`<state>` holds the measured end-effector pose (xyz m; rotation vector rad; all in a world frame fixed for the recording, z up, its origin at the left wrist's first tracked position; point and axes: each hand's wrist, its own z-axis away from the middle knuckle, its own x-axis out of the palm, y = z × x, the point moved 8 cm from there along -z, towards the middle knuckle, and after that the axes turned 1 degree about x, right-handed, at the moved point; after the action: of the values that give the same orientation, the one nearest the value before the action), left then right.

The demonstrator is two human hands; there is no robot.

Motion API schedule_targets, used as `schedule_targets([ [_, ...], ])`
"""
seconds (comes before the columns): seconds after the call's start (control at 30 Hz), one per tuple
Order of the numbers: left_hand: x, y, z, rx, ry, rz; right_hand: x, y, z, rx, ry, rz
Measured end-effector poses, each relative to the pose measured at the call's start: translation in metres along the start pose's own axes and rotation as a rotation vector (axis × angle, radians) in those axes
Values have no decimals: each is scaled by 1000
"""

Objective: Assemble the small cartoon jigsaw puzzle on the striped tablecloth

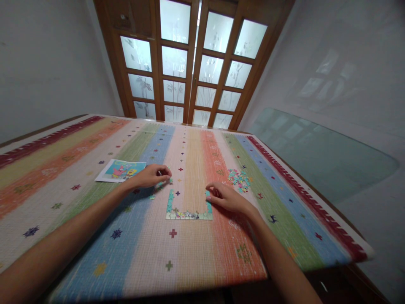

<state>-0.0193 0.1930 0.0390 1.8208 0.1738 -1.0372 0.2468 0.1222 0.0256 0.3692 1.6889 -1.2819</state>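
A partly joined jigsaw puzzle (186,215) lies flat on the tablecloth: a bottom row with teal columns rising at its left and right. My left hand (151,175) is above and left of it, thumb and fingers pinched on a small teal puzzle piece (171,180). Several loose teal pieces (152,197) lie below that hand, partly hidden by it. My right hand (226,197) rests at the top of the right column, its thumb touching the teal edge and its index finger a little apart. No piece shows between those fingers.
A heap of loose puzzle pieces (239,180) lies to the right of my right hand. A printed reference picture (110,174) with cartoon figures lies left of my left hand. The striped tablecloth (196,257) covers the table; wooden glass-paned doors (192,84) stand behind it.
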Motion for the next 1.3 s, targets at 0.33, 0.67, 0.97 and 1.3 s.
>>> schedule_targets([
  [0.33,-13,-5,-5,31,37,-175,1,1,-1,-8,0,11],
  [0.67,-24,-8,31,-38,-12,-333,2,3,-1,-6,9,18],
  [0.97,-2,3,43,-33,-96,-310,1,4,-1,4,12,32],
  [1.3,4,7,36,-69,-153,-154,3,5,-2,-13,14,26],
])
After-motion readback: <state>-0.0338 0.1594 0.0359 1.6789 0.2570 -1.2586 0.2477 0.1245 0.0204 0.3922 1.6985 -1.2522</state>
